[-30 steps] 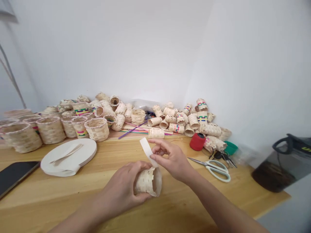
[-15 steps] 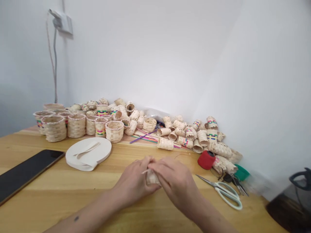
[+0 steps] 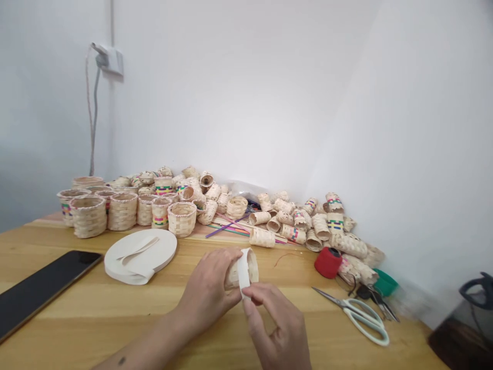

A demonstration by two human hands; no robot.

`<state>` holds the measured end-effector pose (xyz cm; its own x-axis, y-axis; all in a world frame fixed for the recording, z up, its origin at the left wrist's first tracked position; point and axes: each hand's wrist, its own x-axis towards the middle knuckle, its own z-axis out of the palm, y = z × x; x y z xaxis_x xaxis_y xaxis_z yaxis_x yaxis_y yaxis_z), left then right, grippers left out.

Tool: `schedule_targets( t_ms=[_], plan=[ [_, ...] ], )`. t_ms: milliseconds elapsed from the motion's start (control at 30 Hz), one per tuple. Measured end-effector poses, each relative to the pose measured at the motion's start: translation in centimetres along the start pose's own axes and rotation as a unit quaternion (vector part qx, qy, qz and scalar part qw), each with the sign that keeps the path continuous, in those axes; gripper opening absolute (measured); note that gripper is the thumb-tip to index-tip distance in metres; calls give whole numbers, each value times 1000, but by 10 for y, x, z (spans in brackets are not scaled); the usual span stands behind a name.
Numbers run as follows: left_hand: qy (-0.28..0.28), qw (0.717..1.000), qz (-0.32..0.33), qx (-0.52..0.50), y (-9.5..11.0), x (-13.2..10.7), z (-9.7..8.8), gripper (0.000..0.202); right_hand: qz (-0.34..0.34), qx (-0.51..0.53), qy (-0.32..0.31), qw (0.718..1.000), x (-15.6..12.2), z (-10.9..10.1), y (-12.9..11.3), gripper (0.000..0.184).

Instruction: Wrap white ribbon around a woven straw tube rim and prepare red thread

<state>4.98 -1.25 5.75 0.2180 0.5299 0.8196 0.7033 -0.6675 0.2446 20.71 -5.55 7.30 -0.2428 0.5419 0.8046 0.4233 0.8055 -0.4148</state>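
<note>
A small woven bamboo basket is tilted on its side in my left hand, its mouth facing right. My left fingers wrap its far side, with the thumb beneath. A white strip runs across the basket near its rim. The lower end of that strip is pinched between the thumb and forefinger of my right hand. White-handled scissors lie to the right of my hands. A flat coil of white strip rests to their left.
Several finished-looking baskets stand at the back left. Many woven tubes are heaped along the wall. A red thread spool and a green object lie at right. A phone is at far left.
My hands have turned the basket so its mouth and the white strip show. My right hand has shifted down and right, off the basket's top. The view has tilted slightly up.
</note>
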Motion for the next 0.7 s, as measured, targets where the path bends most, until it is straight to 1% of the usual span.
schedule_targets(
  t_ms=[67, 133, 200, 233, 267, 300, 367, 400, 467, 533, 567, 633, 700],
  plan=[
    [6, 1000, -2, 8, 0, 0, 0, 54, 50, 18, 15, 998, 0, 1, -1, 17],
    [5, 1000, -13, 13, -1, 0, -1, 54, 86, 25, 27, 996, -1, 4, -2, 20],
    [0, 999, -34, 11, -1, 0, -1, 56, 128, 29, 43, 990, -3, 10, -2, 15],
    [-3, 999, -44, 8, -2, 0, -1, 58, 159, 40, 56, 985, -4, 13, -2, 9],
    [-7, 999, -52, 3, -3, 0, -1, 59, 197, 61, 67, 976, -6, 17, -1, 8],
    [-10, 998, -58, -1, -4, 0, -1, 60, 236, 90, 74, 965, -7, 20, -1, 14],
    [-18, 998, -63, -7, -5, -1, -1, 61, 298, 159, 65, 939, -10, 25, 1, 25],
    [-23, 998, -63, -7, -5, -1, 0, 62, 316, 192, 46, 928, -10, 26, 1, 26],
    [-30, 998, -59, -1, -6, -2, 0, 66, 342, 230, 2, 911, -8, 27, 0, 21],
    [-38, 998, -40, 10, -7, -4, 0, 68, 357, 229, -30, 905, -2, 24, -5, 17],
    [-40, 999, -25, 16, -7, -4, 0, 68, 352, 213, -40, 911, 3, 22, -8, 16],
    [-43, 999, 5, 25, -7, -5, 1, 67, 307, 157, -50, 937, 13, 18, -16, 17],
    [-46, 998, 23, 23, -6, -5, 2, 69, 233, 91, -57, 967, 25, 14, -22, 19]
  ],
)
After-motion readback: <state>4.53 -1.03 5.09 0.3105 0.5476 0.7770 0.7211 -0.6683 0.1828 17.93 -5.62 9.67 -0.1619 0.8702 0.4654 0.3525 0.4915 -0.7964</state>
